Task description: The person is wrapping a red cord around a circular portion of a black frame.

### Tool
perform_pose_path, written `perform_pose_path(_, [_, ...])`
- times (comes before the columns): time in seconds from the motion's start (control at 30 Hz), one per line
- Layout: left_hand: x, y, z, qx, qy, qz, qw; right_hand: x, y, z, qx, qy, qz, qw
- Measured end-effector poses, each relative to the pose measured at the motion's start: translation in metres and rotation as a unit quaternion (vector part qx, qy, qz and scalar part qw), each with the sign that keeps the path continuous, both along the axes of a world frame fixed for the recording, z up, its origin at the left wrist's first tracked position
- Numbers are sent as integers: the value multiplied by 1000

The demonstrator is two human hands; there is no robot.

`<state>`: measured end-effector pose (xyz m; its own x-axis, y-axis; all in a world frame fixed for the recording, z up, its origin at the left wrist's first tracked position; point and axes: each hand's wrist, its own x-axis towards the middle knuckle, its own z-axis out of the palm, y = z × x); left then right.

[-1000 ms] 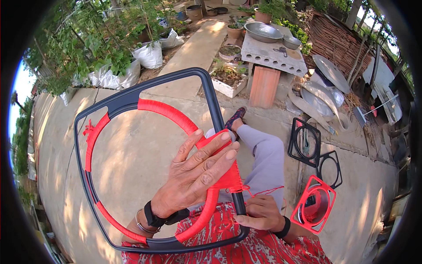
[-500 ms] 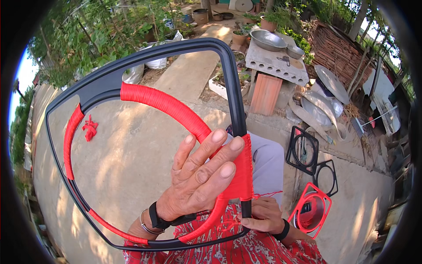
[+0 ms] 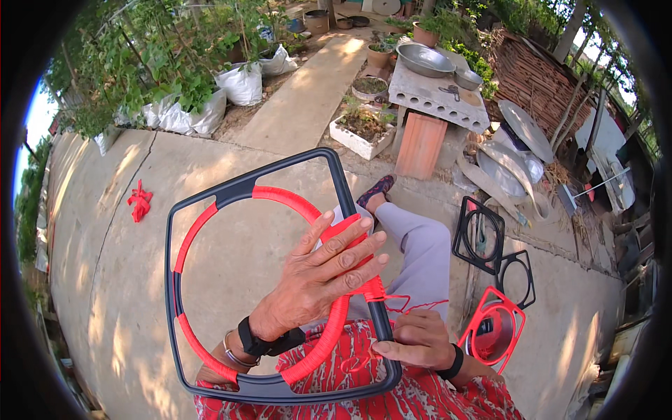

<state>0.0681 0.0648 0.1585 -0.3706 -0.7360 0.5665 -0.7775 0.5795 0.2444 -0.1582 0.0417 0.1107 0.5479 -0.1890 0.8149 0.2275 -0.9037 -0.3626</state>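
A black plastic frame (image 3: 241, 187), angular outside with a round ring inside, is held tilted in front of my lap. Red cord (image 3: 287, 199) covers much of the ring in tight turns, with black gaps between the bound stretches. My left hand (image 3: 318, 269) lies over the red-bound right side, fingers stretched and slightly apart; its thumb is hidden. My left forearm comes up through the ring. My right hand (image 3: 416, 339) is closed on the frame's lower right bar, thumb on the black plastic. Loose red strands (image 3: 413, 305) trail beside it.
To the right lie black frames (image 3: 479, 234) and a red-edged one (image 3: 495, 327) on the concrete. A red tangle (image 3: 140, 201) lies left. Farther off stand a slab table (image 3: 437, 94) with metal basins, a white planter (image 3: 360, 133) and white sacks (image 3: 241, 84).
The frame has tipped, its top edge dropping down and away, so it looks smaller. My left hand stays on the red-bound side; the right keeps its grip near the lower corner.
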Motion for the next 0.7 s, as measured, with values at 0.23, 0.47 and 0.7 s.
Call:
perform_pose_path(0.23, [1, -1, -21, 43, 37, -34, 998, 3, -2, 4, 20, 1, 7, 1000])
perform_pose_path(0.47, [-4, -5, -32, 80, 109, -104, 985, 2, 1, 20, 53, 7, -24, 998])
perform_pose_path(0.7, [-15, 7, -44, 203, 221, -115, 947, 6, -10, 41, 172, 9, -47, 984])
